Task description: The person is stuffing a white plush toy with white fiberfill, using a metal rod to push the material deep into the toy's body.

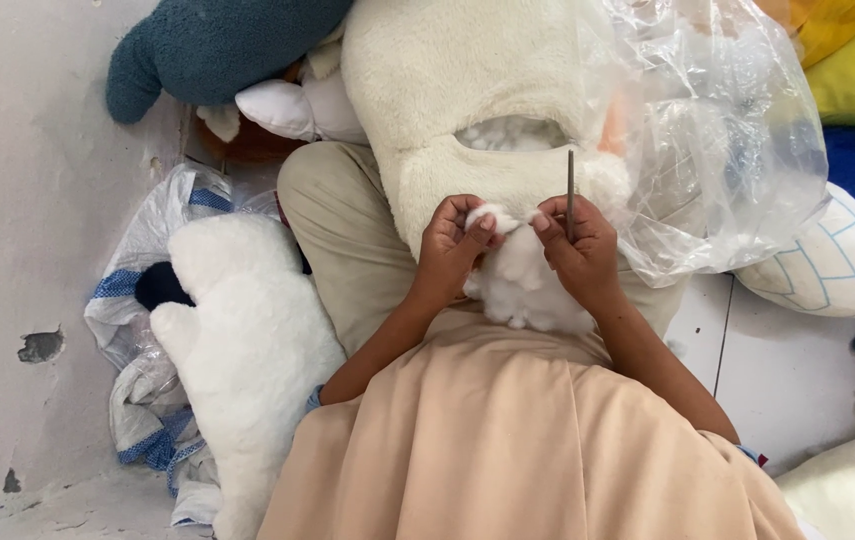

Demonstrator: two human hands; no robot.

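The person sits with a cream plush toy shell (467, 90) across the lap, its open slit showing white filling inside. Both hands meet just below that opening over a clump of white stuffing (522, 285) that rests on the lap. The left hand (447, 250) is closed in a pinch on a small tuft at the top of the clump, thumb and fingertips pressed together. The right hand (577, 250) is clenched around a thin dark rod (570, 190), held upright so that its tip points toward the slit, while its fingertips also touch the same tuft.

Judging from this, the step in hand is pulling off 1 small portion of filling to feed into the shell. It would go best if the tuft stays small and loose, so it passes the narrow slit without bunching, and if the rod meets the tuft at its middle rather than slipping beside it. The opening sits close above the hands, so only a short lift seems needed.

A clear plastic bag (727, 130) lies against the shell on the right, and a white plush toy (247, 340) rests on a woven sack (147, 250) at the left
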